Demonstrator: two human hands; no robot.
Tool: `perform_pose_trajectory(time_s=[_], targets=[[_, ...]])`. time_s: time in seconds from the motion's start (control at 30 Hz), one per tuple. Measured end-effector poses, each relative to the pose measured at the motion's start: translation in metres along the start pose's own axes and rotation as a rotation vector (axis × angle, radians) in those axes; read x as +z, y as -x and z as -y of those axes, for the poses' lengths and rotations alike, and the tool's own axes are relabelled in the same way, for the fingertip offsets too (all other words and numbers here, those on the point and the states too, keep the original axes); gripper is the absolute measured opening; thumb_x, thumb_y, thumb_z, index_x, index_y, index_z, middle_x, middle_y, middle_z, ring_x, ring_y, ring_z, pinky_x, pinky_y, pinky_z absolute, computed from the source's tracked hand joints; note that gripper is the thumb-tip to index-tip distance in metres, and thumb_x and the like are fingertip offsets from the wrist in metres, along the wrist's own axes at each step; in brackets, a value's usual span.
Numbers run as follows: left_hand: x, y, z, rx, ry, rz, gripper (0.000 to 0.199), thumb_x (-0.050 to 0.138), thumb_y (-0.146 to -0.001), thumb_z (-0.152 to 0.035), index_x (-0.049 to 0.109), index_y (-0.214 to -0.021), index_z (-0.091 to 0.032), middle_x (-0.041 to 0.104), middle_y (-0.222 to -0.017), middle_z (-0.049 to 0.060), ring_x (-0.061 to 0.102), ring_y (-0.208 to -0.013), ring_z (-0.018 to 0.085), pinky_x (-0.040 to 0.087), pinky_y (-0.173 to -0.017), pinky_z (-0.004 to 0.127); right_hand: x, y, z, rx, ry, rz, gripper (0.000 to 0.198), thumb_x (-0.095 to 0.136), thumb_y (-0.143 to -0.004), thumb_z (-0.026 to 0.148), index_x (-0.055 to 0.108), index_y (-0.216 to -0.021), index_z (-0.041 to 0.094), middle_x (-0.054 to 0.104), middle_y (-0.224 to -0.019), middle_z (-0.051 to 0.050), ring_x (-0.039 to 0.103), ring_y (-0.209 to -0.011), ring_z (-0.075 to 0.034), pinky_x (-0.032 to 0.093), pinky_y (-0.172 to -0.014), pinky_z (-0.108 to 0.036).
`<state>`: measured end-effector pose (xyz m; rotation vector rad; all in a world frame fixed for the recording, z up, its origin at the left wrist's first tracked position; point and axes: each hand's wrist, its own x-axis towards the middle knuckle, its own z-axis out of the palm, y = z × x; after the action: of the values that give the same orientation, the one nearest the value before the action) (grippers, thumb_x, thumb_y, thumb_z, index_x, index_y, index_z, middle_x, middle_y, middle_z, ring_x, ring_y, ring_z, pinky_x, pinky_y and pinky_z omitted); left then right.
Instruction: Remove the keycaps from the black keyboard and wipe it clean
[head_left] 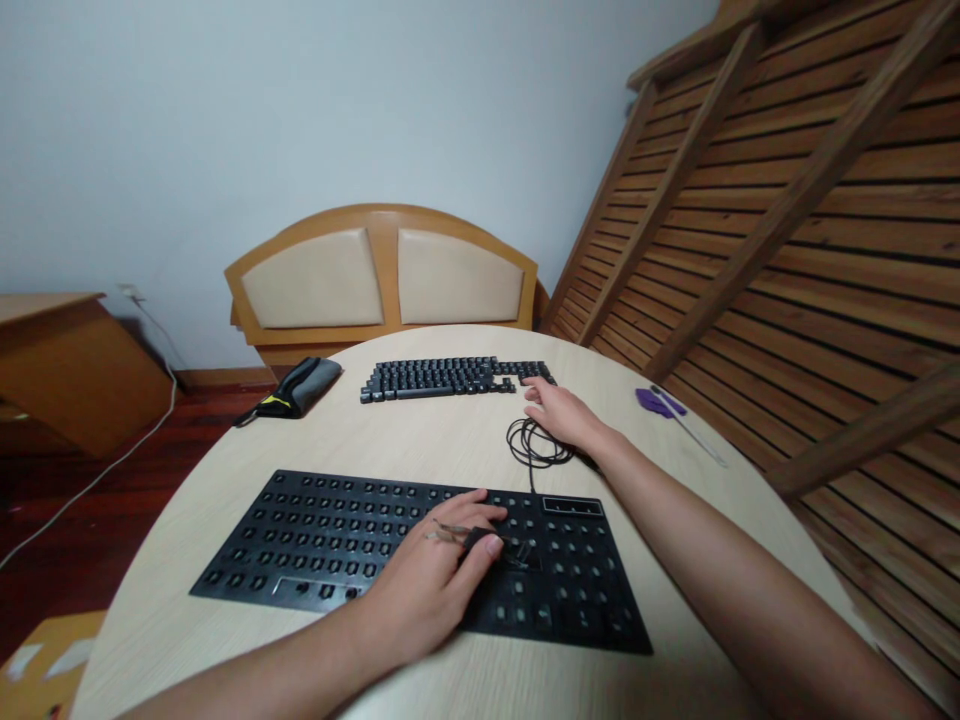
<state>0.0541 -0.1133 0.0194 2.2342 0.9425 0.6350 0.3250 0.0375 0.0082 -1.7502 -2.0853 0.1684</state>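
A black keyboard (330,510) without most of its keycaps lies across the near part of the table, its switches exposed. Over its middle rests my left hand (427,575), closed around a keycap puller (474,538) with a dark handle and thin wire ends. A few black keycaps (585,617) appear to sit on the keyboard's lower right. Farther back, loose black keycaps (435,378) are laid out in keyboard order. My right hand (562,412) reaches to the right end of these keycaps, fingers extended and apart. I see nothing held in it.
The keyboard's coiled black cable (536,445) lies beside my right wrist. A dark pouch (300,388) sits at the table's left edge; a purple cloth (660,402) and a thin stick (697,438) are at the right. Wooden slats (810,250) lean beyond the round table (180,560).
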Motion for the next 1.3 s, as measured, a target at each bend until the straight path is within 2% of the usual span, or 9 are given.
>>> perform_pose_trajectory(time_s=[0.1,0.2,0.3,0.47,0.57,0.7,0.93,1.13,1.3], targets=[[0.000,0.000,-0.001,0.006,0.005,-0.002,0.027,0.040,-0.102,-0.027,0.066,-0.100,-0.020,0.066,-0.131,0.006,0.047,-0.136,0.023,0.036,-0.115,0.050,-0.017,0.025,0.010,-0.028,-0.028,0.007,0.037,0.058,-0.092,0.021,0.055,-0.129,0.016,0.070,-0.119,-0.011,0.067,-0.105,-0.022,0.048,-0.092,-0.031],[0.000,0.000,-0.003,-0.004,-0.002,-0.006,0.028,0.040,-0.101,-0.028,0.067,-0.099,-0.021,0.066,-0.131,0.007,0.047,-0.136,0.024,0.037,-0.114,0.052,-0.037,0.063,0.029,-0.099,-0.067,0.042,0.017,0.055,-0.095,0.028,0.066,-0.105,0.022,0.072,-0.111,-0.007,0.066,-0.104,-0.021,0.048,-0.092,-0.031],[0.003,0.002,-0.006,-0.024,-0.009,-0.040,0.029,0.040,-0.101,-0.028,0.068,-0.102,-0.020,0.067,-0.129,0.007,0.049,-0.135,0.025,0.039,-0.113,0.053,-0.052,0.106,0.048,-0.329,-0.238,0.180,0.010,0.060,-0.090,0.031,0.065,-0.087,0.022,0.069,-0.111,-0.006,0.062,-0.109,-0.022,0.045,-0.098,-0.037],[0.010,0.005,-0.012,-0.002,-0.002,-0.083,0.031,0.040,-0.099,-0.025,0.068,-0.112,-0.019,0.071,-0.121,0.007,0.054,-0.129,0.025,0.045,-0.108,0.048,-0.052,0.147,0.061,-0.484,-0.331,0.399,0.047,0.082,-0.066,0.046,0.058,-0.099,0.023,0.052,-0.142,-0.009,0.034,-0.141,-0.030,0.026,-0.118,-0.049],[0.012,0.006,-0.015,0.019,0.001,-0.087,0.031,0.042,-0.097,-0.023,0.069,-0.110,-0.020,0.072,-0.119,0.006,0.055,-0.128,0.024,0.045,-0.108,0.046,-0.045,0.149,0.065,-0.534,-0.325,0.454,0.055,0.085,-0.059,0.048,0.054,-0.096,0.022,0.046,-0.147,-0.011,0.026,-0.146,-0.033,0.017,-0.120,-0.054],[0.014,0.005,-0.017,0.008,0.002,-0.091,0.029,0.044,-0.094,-0.021,0.072,-0.092,-0.021,0.072,-0.116,0.005,0.055,-0.126,0.024,0.045,-0.107,0.044,-0.040,0.147,0.070,-0.556,-0.324,0.427,0.047,0.083,-0.062,0.046,0.054,-0.089,0.022,0.049,-0.144,-0.012,0.029,-0.144,-0.033,0.012,-0.120,-0.057],[0.018,0.005,-0.017,-0.051,-0.019,-0.114,0.029,0.043,-0.094,-0.021,0.071,-0.100,-0.019,0.071,-0.113,0.009,0.056,-0.119,0.027,0.047,-0.103,0.047,-0.032,0.149,0.069,-0.638,-0.308,0.375,0.037,0.082,-0.065,0.042,0.057,-0.084,0.023,0.053,-0.138,-0.010,0.036,-0.140,-0.029,0.012,-0.121,-0.053],[0.017,0.008,-0.022,-0.009,-0.033,-0.055,0.038,0.036,-0.098,-0.021,0.069,-0.079,-0.021,0.071,-0.110,0.006,0.054,-0.122,0.025,0.043,-0.106,0.045,-0.026,0.149,0.070,-0.705,-0.360,0.337,0.030,0.082,-0.069,0.038,0.059,-0.078,0.022,0.055,-0.137,-0.009,0.041,-0.137,-0.027,0.019,-0.119,-0.049],[0.015,0.010,-0.027,0.003,-0.054,-0.044,0.034,0.036,-0.098,-0.020,0.069,-0.092,-0.022,0.071,-0.106,0.005,0.053,-0.122,0.025,0.043,-0.106,0.045,-0.025,0.149,0.071,-0.711,-0.378,0.328,0.029,0.081,-0.069,0.038,0.061,-0.081,0.022,0.058,-0.135,-0.009,0.044,-0.135,-0.027,0.022,-0.119,-0.049]])
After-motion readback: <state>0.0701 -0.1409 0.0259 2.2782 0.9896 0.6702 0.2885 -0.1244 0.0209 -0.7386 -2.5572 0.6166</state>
